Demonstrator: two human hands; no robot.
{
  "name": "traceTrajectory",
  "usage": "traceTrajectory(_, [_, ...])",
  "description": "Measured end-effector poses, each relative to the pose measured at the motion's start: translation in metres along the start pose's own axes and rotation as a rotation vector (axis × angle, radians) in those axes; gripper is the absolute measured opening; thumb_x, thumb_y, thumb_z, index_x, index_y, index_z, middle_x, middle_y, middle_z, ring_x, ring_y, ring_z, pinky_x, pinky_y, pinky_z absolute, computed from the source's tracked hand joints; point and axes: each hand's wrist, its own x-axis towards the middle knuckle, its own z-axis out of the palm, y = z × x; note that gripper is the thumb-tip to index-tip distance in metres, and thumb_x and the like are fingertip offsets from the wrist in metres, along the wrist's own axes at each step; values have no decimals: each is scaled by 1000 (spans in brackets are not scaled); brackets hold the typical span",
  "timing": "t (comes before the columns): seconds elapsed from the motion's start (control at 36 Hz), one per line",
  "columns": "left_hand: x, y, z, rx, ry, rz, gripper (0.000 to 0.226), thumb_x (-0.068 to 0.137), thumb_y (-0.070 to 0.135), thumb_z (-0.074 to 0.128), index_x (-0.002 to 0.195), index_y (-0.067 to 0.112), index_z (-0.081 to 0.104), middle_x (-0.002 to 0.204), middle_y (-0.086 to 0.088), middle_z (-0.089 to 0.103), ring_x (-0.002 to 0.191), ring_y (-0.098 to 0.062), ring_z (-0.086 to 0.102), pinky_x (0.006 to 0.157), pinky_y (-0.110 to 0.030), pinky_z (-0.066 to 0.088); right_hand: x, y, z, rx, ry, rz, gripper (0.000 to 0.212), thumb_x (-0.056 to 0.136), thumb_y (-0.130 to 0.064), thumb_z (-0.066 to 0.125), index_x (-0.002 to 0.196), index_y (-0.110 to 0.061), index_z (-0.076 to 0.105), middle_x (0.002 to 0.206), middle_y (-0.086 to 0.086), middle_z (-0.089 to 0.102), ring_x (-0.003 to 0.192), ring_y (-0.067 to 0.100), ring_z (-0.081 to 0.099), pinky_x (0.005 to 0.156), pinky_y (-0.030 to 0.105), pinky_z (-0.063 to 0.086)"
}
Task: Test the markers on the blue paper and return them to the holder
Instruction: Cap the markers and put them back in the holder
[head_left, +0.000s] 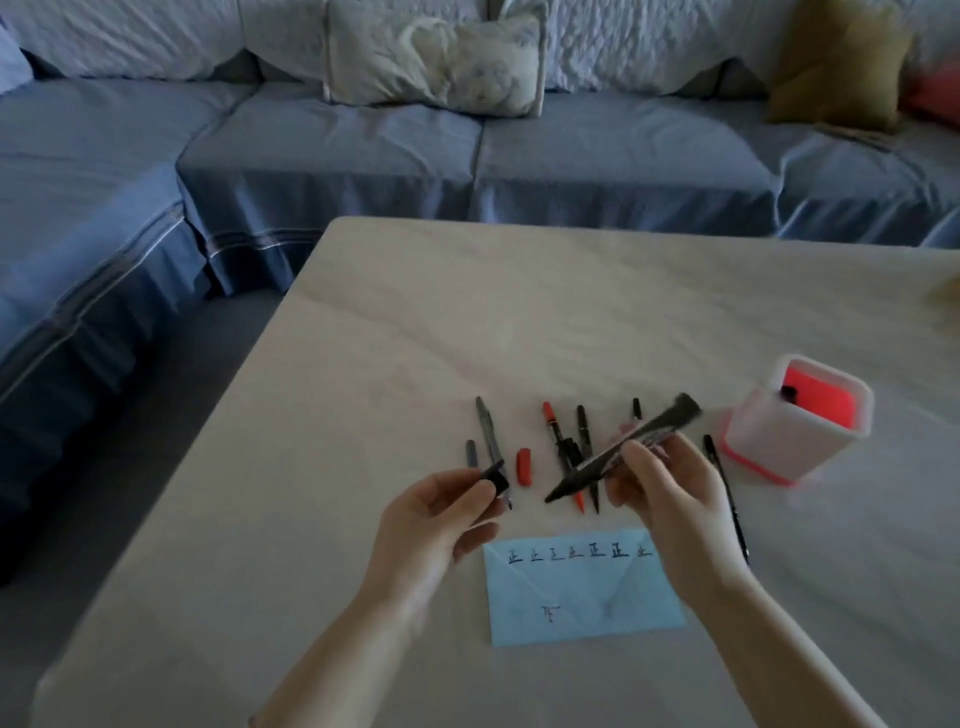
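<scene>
My right hand (657, 491) grips a black marker (618, 452) slanted above the table, its tip pointing down-left, blurred. In my left hand (441, 512) a black cap (496, 475) is pinched between thumb and fingers. The blue paper (582, 587) lies near the table's front, with a row of black marks along its top and one lower mark. Behind my hands lie several uncapped markers, among them a grey one (488, 436), a red one (558, 441) and a loose red cap (524, 467). The pink-and-white holder (795, 421) stands at the right with one dark marker inside.
A thin black pen (727, 499) lies beside my right wrist, between the paper and the holder. The beige table (519, 312) stretches back toward a blue-covered sofa (467, 150) with cushions. The table's left edge drops to the floor.
</scene>
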Motion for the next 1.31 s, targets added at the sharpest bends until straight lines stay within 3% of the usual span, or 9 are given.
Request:
traceTrajectory(0.11, [-12, -5, 22, -1, -112, -50, 20, 82, 1, 60, 75, 12, 75, 77, -9, 74, 68, -12, 71, 57, -17, 55, -16, -8, -17, 266, 57, 17, 19, 92, 0, 40, 82, -8, 54, 58, 3, 64, 49, 13, 59, 51, 22, 51])
traceTrajectory(0.36, [-29, -7, 46, 71, -157, -9, 25, 82, -2, 60, 73, 15, 75, 74, -5, 74, 66, -10, 70, 57, -16, 55, -34, -5, -31, 188, 92, -52, 6, 84, -12, 55, 80, -12, 59, 68, 9, 70, 54, 17, 64, 55, 24, 54])
traceTrajectory(0.47, [-33, -6, 49, 200, -203, 99, 15, 80, 1, 63, 84, 12, 72, 74, -4, 74, 66, -8, 69, 59, -15, 53, -37, -5, -34, 201, 27, -42, 46, 47, -53, 81, 75, -20, 67, 73, 12, 71, 56, 19, 66, 57, 24, 55])
traceTrajectory(0.58, [-36, -4, 50, 390, -279, 243, 16, 81, -1, 63, 86, 13, 71, 59, 1, 68, 52, -5, 60, 53, -14, 47, -39, -5, -35, 241, -32, -14, 56, 41, -53, 85, 79, -15, 68, 68, 15, 69, 56, 19, 65, 56, 24, 54])
traceTrajectory(0.81, [-34, -13, 43, 806, -363, 398, 10, 83, 42, 52, 86, 37, 60, 75, 12, 63, 63, -6, 53, 59, -16, 40, -29, -15, -50, 277, -132, 163, 53, 37, -52, 86, 71, -16, 68, 70, 19, 70, 59, 26, 68, 45, 28, 52])
traceTrajectory(0.92, [-34, -9, 46, 899, -395, 469, 5, 90, 32, 52, 91, 31, 56, 76, 5, 61, 62, -11, 51, 57, -21, 40, -23, -29, -60, -7, -10, 208, 30, 63, -39, 70, 56, -10, 64, 52, 5, 63, 43, 10, 56, 36, 18, 42])
traceTrajectory(1.03, [-33, -4, 50, 994, -456, 510, 11, 89, 36, 51, 80, 35, 45, 65, 23, 52, 55, -1, 44, 54, -12, 34, -19, -38, -61, -518, -186, 185, 32, 86, -28, 57, 61, -9, 63, 39, 1, 54, 31, 10, 38, 36, 15, 33])
traceTrajectory(1.14, [-30, 8, 47, 1119, -543, 525, 16, 82, 49, 43, 82, 33, 44, 62, 10, 50, 56, -5, 43, 53, -14, 34, -26, -40, -59, -666, -305, 117, 35, 72, -48, 61, 51, -20, 65, 40, -3, 52, 34, 4, 38, 39, 10, 30])
traceTrajectory(1.31, [-30, 8, 36, 1198, -631, 482, 18, 80, 53, 40, 78, 35, 42, 58, 18, 51, 52, -6, 42, 49, -14, 31, -37, -35, -58, -680, -355, -7, 13, 61, -27, 80, 67, -36, 72, 59, 2, 68, 44, 3, 48, 44, 16, 36])
